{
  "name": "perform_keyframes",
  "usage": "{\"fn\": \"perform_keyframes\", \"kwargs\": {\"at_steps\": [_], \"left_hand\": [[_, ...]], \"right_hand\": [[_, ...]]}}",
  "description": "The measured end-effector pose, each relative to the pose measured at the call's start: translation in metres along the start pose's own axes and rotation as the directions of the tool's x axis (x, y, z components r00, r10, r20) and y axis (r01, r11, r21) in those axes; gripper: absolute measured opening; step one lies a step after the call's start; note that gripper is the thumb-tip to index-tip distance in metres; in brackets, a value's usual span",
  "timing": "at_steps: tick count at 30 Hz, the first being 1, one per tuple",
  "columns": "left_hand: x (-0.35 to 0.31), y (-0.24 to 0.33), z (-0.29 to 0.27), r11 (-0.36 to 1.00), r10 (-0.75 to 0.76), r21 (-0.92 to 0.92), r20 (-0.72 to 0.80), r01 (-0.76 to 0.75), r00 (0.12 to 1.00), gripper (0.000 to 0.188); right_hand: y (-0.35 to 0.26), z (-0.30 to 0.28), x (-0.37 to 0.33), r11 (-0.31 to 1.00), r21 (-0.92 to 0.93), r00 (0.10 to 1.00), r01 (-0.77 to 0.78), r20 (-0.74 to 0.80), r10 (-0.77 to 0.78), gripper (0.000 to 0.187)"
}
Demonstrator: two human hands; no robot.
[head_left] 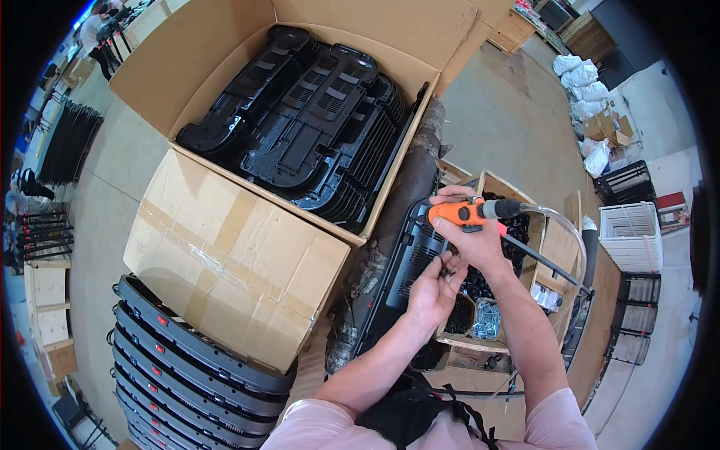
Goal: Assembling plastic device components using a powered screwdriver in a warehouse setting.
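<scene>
My right hand (480, 241) is closed around an orange air screwdriver (459, 214) with a black end, from which a clear hose (566, 225) curves away. Its working tip is hidden from this view. Just below, my left hand (433, 291) is palm-up with curled fingers, pinching small dark pieces too tiny to name. Both hands are over the right side of a long black plastic panel (409, 259) with vent slots, which rests at a slant on a dark, worn padded support (424, 154).
Right of the panel stands a wooden tray (480, 346) holding black parts and silver screws (486, 319). An open carton (381, 217) of stacked black panels is ahead left, beside a taped carton (225, 240). Curved grey panels (202, 352) are stacked at lower left. A dark bar (547, 262) crosses the tray.
</scene>
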State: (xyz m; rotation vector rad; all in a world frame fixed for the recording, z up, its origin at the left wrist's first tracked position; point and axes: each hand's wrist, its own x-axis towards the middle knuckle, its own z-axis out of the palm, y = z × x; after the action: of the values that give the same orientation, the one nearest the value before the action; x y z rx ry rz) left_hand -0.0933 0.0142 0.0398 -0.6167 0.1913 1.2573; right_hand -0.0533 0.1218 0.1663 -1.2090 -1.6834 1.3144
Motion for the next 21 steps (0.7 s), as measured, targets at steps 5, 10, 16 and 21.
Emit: {"fn": "perform_keyframes", "kwargs": {"at_steps": [5, 10, 16, 21], "left_hand": [[-0.03, -0.028, -0.022, 0.99, -0.132, 0.033, -0.16, 0.139, 0.978, 0.029], [-0.06, -0.042, -0.042, 0.948, -0.187, 0.225, -0.185, 0.227, 0.965, 0.026], [-0.085, -0.05, -0.053, 0.88, -0.138, 0.405, -0.28, 0.247, 0.95, 0.029], [-0.105, -0.03, -0.038, 0.733, 0.0, 0.677, -0.095, 0.064, 0.996, 0.031]], "right_hand": [[0.014, 0.005, 0.002, 0.997, -0.076, 1.0, -0.012, 0.02, 0.014, 0.034], [0.007, 0.011, -0.002, 0.995, -0.096, 0.999, 0.009, 0.038, -0.006, 0.033], [0.025, 0.008, -0.003, 0.994, -0.083, 0.997, 0.076, -0.006, -0.077, 0.033], [0.011, -0.009, -0.028, 0.986, 0.063, 0.974, 0.154, -0.177, -0.141, 0.046]]}}
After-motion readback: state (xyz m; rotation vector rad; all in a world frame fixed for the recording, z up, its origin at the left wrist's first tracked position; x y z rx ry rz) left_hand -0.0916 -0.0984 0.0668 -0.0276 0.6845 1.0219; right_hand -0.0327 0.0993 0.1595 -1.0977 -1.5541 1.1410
